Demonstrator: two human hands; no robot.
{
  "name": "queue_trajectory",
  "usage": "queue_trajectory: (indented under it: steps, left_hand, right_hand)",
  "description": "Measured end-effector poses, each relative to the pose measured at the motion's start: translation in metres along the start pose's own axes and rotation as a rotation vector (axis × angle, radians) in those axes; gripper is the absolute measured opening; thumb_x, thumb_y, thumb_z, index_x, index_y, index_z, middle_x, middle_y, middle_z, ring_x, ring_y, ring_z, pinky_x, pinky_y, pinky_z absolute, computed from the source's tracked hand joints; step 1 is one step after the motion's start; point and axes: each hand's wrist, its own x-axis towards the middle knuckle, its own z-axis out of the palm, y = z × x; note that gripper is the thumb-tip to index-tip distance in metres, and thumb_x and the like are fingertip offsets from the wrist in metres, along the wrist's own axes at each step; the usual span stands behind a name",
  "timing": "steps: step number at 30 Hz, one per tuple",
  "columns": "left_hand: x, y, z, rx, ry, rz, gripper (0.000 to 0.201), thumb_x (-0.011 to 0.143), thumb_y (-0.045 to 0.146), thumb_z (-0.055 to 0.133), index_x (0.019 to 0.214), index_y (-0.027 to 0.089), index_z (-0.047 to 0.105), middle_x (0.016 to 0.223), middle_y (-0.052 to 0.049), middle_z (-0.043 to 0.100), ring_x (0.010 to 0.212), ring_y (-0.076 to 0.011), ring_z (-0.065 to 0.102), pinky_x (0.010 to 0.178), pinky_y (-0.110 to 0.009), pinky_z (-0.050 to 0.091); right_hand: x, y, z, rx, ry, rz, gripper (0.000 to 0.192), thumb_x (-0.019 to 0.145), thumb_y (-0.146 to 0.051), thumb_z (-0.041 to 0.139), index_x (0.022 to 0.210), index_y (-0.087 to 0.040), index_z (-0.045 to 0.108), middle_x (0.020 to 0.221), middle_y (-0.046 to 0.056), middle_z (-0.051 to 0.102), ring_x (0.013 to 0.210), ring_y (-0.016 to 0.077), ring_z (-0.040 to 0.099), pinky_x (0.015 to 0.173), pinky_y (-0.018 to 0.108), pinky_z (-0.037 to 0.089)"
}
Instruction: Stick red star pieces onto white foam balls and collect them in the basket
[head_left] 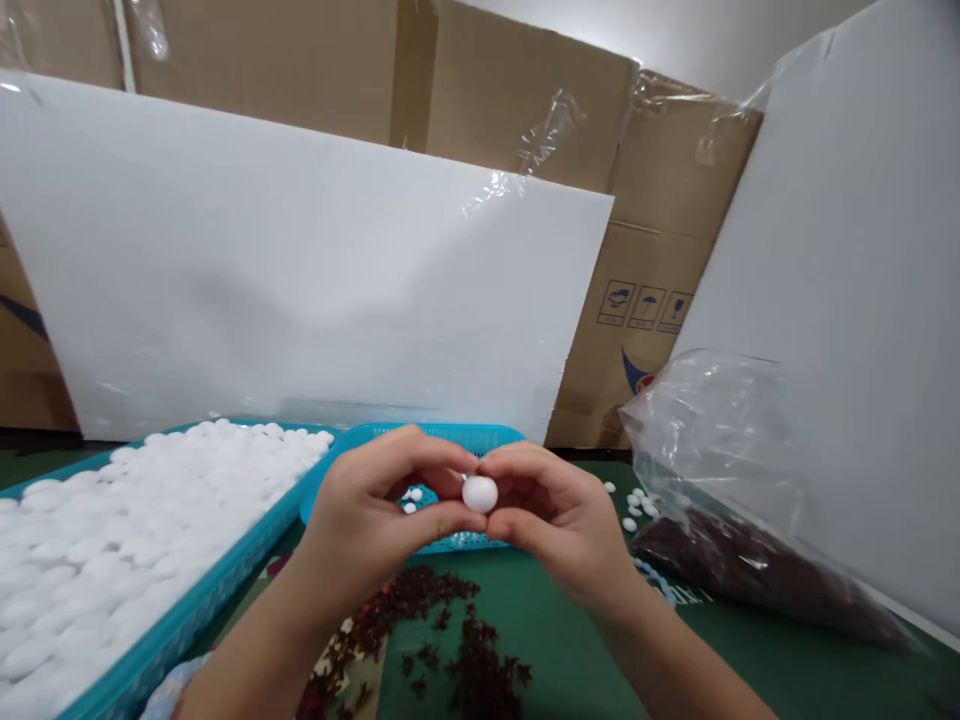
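A worker's left hand (375,520) and right hand (559,515) pinch 1 white ball (480,493) together above a small blue basket (457,440). Beside it, a blue tray (187,610) brims with white pieces; dark red flakes (450,640) litter the green table (750,660). A loose pinch could drop the ball among them.

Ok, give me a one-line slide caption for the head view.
Both hands, left hand and right hand, pinch a small white ball above dark red dried bits, beside a blue tray of white balls.
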Motion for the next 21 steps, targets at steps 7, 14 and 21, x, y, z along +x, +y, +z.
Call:
queue_trajectory:
  steps: [7,14,21]
  left_hand:
    - [0.0019,-0.0005,0.0006,-0.004,-0.046,-0.019,0.025,0.048,0.003,0.060,0.060,0.025,0.059,0.052,0.008,0.052,0.048,-0.0030,0.049,0.044,-0.008,0.040]
    - [0.0011,-0.0010,0.0012,-0.054,-0.070,0.005,0.025,0.049,0.004,0.060,0.061,0.026,0.059,0.054,0.007,0.057,0.049,-0.0052,0.052,0.043,-0.010,0.041]
    - [0.0014,-0.0048,0.0022,-0.116,-0.161,-0.008,0.031,0.052,0.000,0.057,0.068,0.027,0.058,0.063,0.007,0.058,0.058,-0.0045,0.053,0.051,-0.008,0.044]
  right_hand:
    - [-0.0004,-0.0012,-0.0010,-0.236,-0.020,-0.140,0.015,0.056,-0.009,0.056,0.067,-0.019,0.054,0.061,-0.004,0.047,0.055,0.0026,0.049,0.051,0.008,0.043]
    - [0.0022,-0.0041,-0.0023,-0.623,0.004,-0.458,0.014,0.067,-0.029,0.048,0.063,-0.016,0.049,0.056,0.001,0.051,0.054,0.0070,0.049,0.047,0.014,0.044]
    - [0.0036,-0.0006,-0.0065,-0.774,0.070,-0.631,0.016,0.068,-0.028,0.048,0.061,-0.014,0.048,0.052,0.002,0.052,0.051,0.0070,0.049,0.047,0.013,0.044]
